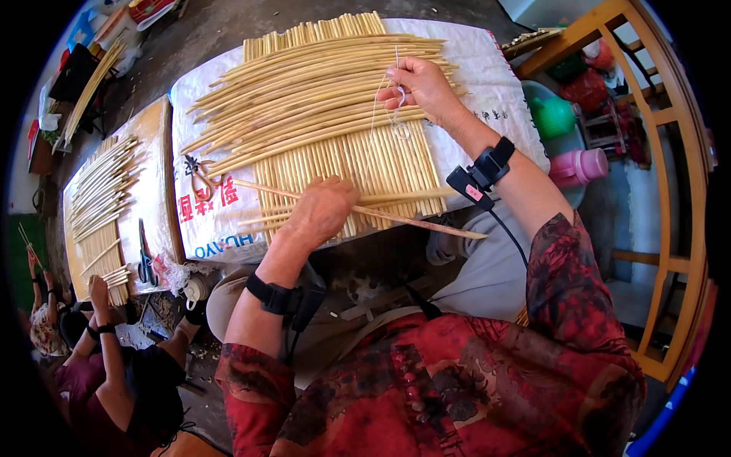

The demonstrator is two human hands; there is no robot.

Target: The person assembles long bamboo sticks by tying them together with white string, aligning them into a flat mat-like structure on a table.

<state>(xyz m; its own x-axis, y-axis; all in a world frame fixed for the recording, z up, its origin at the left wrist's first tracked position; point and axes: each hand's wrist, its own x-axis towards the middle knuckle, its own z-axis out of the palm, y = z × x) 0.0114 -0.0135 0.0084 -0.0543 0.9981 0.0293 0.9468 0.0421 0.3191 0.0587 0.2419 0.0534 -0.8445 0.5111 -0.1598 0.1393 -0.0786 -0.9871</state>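
On the white-covered table in front of me lies a mat of pale reed sticks (335, 161) set side by side. Longer loose reed sticks (320, 76) are spread across the mat's far part. My left hand (326, 207) is closed over the mat's near edge, gripping a slanting reed stick (426, 225) whose tip juts past the edge to the right. Above the far part, my right hand (419, 82) pinches a thin white thread (373, 122) that hangs in loops over the mat. Brown-handled scissors (201, 181) rest left of the mat. My left fingertips are partly hidden.
A second table (156, 167) on the left carries a smaller stick mat (103, 236) and dark scissors (145, 255), with a co-worker's hand (99, 289) beside it. To the right stand a wooden frame (661, 190), a green container (552, 118) and a pink container (579, 167).
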